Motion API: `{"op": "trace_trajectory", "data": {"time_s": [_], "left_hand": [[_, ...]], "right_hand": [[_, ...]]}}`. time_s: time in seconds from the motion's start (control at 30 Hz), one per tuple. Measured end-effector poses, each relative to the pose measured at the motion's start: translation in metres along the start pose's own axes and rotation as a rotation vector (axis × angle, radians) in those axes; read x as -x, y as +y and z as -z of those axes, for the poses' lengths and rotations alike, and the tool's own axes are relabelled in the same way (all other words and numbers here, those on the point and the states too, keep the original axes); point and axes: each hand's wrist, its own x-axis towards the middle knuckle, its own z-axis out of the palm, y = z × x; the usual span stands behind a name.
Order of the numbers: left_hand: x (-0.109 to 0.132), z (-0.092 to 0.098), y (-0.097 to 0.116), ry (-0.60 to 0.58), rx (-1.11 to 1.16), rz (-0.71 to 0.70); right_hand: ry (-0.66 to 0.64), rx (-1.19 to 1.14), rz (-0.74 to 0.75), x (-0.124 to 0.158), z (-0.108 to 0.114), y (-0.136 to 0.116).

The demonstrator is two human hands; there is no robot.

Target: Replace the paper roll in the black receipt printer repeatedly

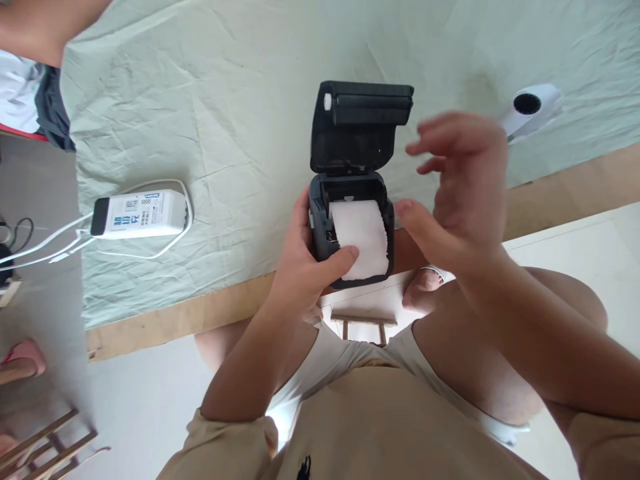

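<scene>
A small dark portable label printer point(316, 223) is held over the table's front edge, its black lid point(350, 143) swung up and back. Inside its bay lies a white paper roll point(361, 233), with the loose end pointing toward me. My left hand point(313, 260) grips the printer from the left side, thumb resting on the paper. To the right of the printer, my right hand point(460, 193) is raised with fingers apart and slightly blurred; nothing shows in it.
A pale green cloth point(240, 133) covers the table. On the left lies a white power strip point(143, 215) with white cables. A white device with a black round face point(527, 103) stands at the right. Another person's arm point(45, 27) reaches in at the upper left.
</scene>
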Motion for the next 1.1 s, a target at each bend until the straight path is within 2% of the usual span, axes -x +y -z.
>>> {"op": "trace_trajectory", "data": {"time_s": [0.1, 0.23, 0.27, 0.43, 0.53, 0.7, 0.83, 0.93, 1.0, 1.1], "left_hand": [[0.001, -0.001, 0.001, 0.0, -0.023, -0.023], [0.003, 0.0, 0.001, 0.053, -0.019, 0.016], [0.003, 0.0, 0.001, 0.05, -0.014, 0.021], [0.003, 0.001, 0.0, -0.016, 0.044, 0.015], [-0.001, 0.002, -0.002, -0.038, 0.07, 0.001], [-0.007, 0.002, -0.004, -0.033, 0.104, 0.034], [-0.01, -0.001, -0.004, 0.023, 0.175, 0.02], [-0.011, -0.004, -0.006, 0.11, 0.238, 0.05], [-0.012, -0.005, -0.007, 0.136, 0.257, 0.022], [-0.013, -0.004, -0.007, 0.107, 0.243, -0.041]], "right_hand": [[-0.124, -0.081, -0.126, -0.004, 0.002, 0.008], [-0.014, -0.169, -0.132, -0.001, 0.003, 0.01], [-0.027, -0.161, -0.153, 0.0, 0.004, 0.009], [-0.355, -0.196, -0.244, 0.002, 0.002, 0.005], [-0.433, -0.236, -0.324, 0.0, 0.0, 0.007], [-0.41, -0.249, -0.344, -0.001, -0.005, 0.012], [-0.376, -0.263, -0.336, 0.001, -0.008, 0.016], [-0.259, -0.212, -0.298, 0.006, -0.007, 0.019], [-0.209, -0.192, -0.265, 0.008, -0.006, 0.021], [-0.277, -0.21, -0.25, 0.007, -0.001, 0.019]]}}
